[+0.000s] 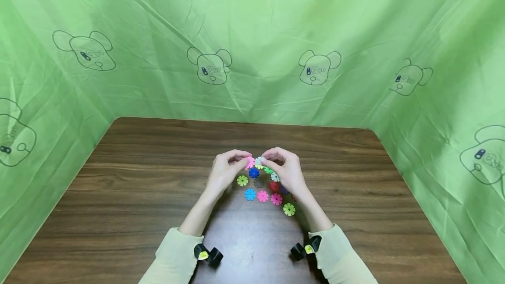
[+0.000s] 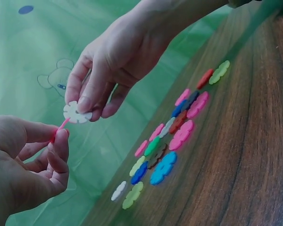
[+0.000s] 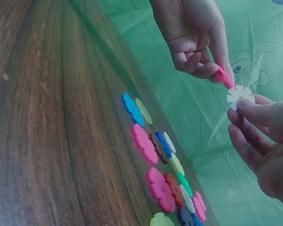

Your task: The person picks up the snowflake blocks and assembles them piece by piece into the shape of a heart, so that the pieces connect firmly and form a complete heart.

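Observation:
My left hand (image 1: 225, 173) pinches a pink notched building disc (image 3: 223, 76) between thumb and finger. Opposite it, my right hand (image 1: 288, 171) pinches a white notched disc (image 2: 76, 113) by its edge. In both wrist views the pink disc stands nearly edge-on to the white one, and their rims meet at the notches. Both hands are raised over the table behind a group of loose discs. Among these are a light blue disc (image 1: 250, 194), a pink disc (image 1: 262, 196), a dark blue disc (image 1: 254, 173) and a yellow-green disc (image 1: 289, 209).
The loose discs lie flat on the brown wooden table (image 1: 138, 196), some partly hidden by my right hand in the head view. A green cloth (image 1: 260, 95) printed with bear heads encloses the back and sides. Small black cameras (image 1: 215, 257) sit at both sleeve cuffs.

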`<state>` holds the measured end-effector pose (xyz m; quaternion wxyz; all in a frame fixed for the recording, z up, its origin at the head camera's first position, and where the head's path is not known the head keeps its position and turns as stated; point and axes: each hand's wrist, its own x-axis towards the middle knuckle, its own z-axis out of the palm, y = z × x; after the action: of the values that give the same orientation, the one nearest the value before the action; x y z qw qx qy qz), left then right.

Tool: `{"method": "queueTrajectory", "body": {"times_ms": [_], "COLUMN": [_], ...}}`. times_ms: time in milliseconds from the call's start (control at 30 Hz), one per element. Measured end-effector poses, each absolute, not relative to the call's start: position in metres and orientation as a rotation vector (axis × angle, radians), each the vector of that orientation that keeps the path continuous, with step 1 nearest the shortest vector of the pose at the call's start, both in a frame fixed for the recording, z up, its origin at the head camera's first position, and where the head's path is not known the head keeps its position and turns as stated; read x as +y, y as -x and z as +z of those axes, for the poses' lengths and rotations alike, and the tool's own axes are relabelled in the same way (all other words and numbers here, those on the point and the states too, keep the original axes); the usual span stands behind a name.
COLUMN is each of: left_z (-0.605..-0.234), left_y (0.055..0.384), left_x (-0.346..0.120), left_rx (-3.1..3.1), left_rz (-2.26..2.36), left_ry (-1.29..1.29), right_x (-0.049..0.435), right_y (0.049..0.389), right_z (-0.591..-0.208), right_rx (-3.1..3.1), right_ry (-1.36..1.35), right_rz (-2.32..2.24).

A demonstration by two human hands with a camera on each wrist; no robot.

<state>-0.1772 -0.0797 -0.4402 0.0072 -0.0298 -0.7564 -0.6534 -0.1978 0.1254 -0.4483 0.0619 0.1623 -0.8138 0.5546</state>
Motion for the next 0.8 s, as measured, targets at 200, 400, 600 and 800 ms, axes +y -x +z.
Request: {"method": "queueTrajectory", "body": {"times_ms": [200, 400, 600, 800], "left_z": [-0.4404, -0.4398, -0.4390, -0.4412], "left_y": [0.1766, 0.1767, 0.1774, 0.1758], "left_x": [-0.0776, -0.0768, -0.0780, -0.0750], "left_rx": [-2.354, -2.364, -2.342, -2.349], "left_rz": [-2.107, -2.136, -2.183, -2.161], "left_ry": [0.066, 0.027, 0.020, -0.021], "right_x": [0.1231, 0.1221, 0.1205, 0.1205], "right_y": [0.1975, 0.1961, 0.1951, 0.1922], "right_z": [-0.4494, -0.4480, -0.4451, -0.4449], "right_rx": [-2.454, -2.454, -2.452, -2.452], "right_ry": [-0.538, -0.549, -0.614, -0.634], "right_rz": [1.584, 1.538, 1.450, 1.406]}}
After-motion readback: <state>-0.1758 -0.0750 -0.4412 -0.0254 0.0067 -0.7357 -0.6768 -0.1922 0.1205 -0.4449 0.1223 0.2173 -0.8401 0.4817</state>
